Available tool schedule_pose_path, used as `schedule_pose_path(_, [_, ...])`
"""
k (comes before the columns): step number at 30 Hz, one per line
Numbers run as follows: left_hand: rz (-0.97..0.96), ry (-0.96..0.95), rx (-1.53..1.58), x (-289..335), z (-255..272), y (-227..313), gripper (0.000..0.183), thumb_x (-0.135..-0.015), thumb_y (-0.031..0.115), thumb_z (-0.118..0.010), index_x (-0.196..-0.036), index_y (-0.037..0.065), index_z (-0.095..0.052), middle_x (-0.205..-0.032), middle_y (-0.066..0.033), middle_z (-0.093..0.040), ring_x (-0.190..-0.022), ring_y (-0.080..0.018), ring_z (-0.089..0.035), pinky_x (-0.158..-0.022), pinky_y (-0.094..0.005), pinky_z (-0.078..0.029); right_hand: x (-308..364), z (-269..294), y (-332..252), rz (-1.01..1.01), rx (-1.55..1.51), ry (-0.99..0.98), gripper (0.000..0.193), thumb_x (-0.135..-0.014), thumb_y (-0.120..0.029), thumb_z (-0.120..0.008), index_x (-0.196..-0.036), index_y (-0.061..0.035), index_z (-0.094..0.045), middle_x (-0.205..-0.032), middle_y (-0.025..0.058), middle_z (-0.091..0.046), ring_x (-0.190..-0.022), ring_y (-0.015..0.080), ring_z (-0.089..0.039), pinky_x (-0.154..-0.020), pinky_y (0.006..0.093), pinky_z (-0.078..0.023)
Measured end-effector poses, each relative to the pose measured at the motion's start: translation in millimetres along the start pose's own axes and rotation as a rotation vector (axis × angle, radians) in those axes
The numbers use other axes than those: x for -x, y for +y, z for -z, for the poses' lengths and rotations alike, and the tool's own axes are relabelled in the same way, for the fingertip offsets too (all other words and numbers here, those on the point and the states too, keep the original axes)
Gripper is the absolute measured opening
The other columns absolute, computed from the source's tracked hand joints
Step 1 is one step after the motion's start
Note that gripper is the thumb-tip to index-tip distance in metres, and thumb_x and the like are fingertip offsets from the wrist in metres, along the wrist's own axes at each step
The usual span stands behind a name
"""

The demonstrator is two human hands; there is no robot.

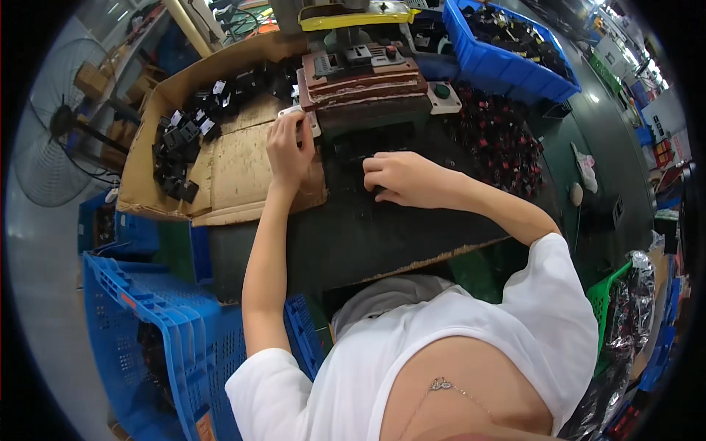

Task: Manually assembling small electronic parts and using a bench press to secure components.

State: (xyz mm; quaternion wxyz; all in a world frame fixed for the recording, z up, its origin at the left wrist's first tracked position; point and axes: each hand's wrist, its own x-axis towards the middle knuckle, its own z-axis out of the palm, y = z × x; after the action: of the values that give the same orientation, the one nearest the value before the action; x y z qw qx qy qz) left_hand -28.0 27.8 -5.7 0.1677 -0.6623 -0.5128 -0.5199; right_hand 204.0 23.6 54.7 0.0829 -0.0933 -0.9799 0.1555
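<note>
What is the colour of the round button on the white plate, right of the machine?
The round button is green, seen in the head view.

A caged fan (62, 120) stands left, a green crate (601, 300) right.

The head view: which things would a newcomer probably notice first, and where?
Probably the layered reddish machine block at top centre, with the left hand by its left side and the right hand in front of it. Next might come the open cardboard box of black parts to its left and the heap of small red and black parts to its right. The big blue crate at lower left also stands out.
</note>
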Motion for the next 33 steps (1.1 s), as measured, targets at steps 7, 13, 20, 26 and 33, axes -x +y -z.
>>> schedule_pose_path(7, [0.070,0.028,0.082,-2.2,0.0,-3.8,0.011,-0.076,-0.001,-0.056,-0.086,0.003,-0.054,-0.080,-0.0106,-0.058,-0.076,-0.0290,-0.055,-0.069,-0.0356,-0.042,-33.1,43.6,23.0,-0.198,-0.453,0.276,0.016,-0.077,-0.009,-0.067,-0.086,0.0005,-0.057,-0.070,0.0069,-0.057,-0.066,0.0138,-0.058,-0.062,0.0261,-0.047])
schedule_pose_path(13, [0.127,0.037,0.124,2.5,-4.6,-5.0,0.012,-0.075,-0.001,-0.057,-0.086,0.003,-0.053,-0.082,-0.0098,-0.057,-0.081,-0.0285,-0.054,-0.072,-0.0359,-0.041,-82.8,54.7,63.5,-0.192,-0.023,0.736,0.016,-0.076,-0.006,-0.067,-0.087,0.0002,-0.057,-0.075,0.0076,-0.062,-0.067,0.0163,-0.063,-0.061,0.0258,-0.049])
schedule_pose_path(20, [0.107,0.038,0.073,4.4,-4.4,-4.0,0.013,-0.074,0.001,-0.058,-0.086,0.004,-0.053,-0.084,-0.0091,-0.057,-0.083,-0.0273,-0.054,-0.074,-0.0350,-0.040,-102.3,46.0,87.7,-0.152,0.313,0.826,0.014,-0.076,-0.007,-0.067,-0.088,-0.0026,-0.063,-0.079,0.0087,-0.061,-0.067,0.0214,-0.063,-0.059,0.0276,-0.048])
schedule_pose_path(26, [0.108,0.027,0.041,3.8,-6.5,-6.5,0.012,-0.075,0.001,-0.057,-0.087,0.005,-0.054,-0.085,-0.0084,-0.056,-0.083,-0.0262,-0.053,-0.074,-0.0351,-0.040,-106.7,43.3,98.6,-0.163,0.355,0.820,0.014,-0.074,-0.009,-0.068,-0.087,-0.0032,-0.065,-0.078,0.0074,-0.061,-0.064,0.0202,-0.063,-0.056,0.0278,-0.048])
schedule_pose_path(33, [0.113,0.012,0.054,4.2,-7.2,-6.5,0.012,-0.075,0.002,-0.057,-0.086,0.005,-0.055,-0.084,-0.0073,-0.054,-0.083,-0.0254,-0.052,-0.073,-0.0352,-0.040,-110.5,44.5,100.5,-0.199,0.378,0.791,0.015,-0.071,-0.011,-0.072,-0.078,-0.0012,-0.063,-0.072,0.0074,-0.059,-0.059,0.0190,-0.061,-0.055,0.0264,-0.047])
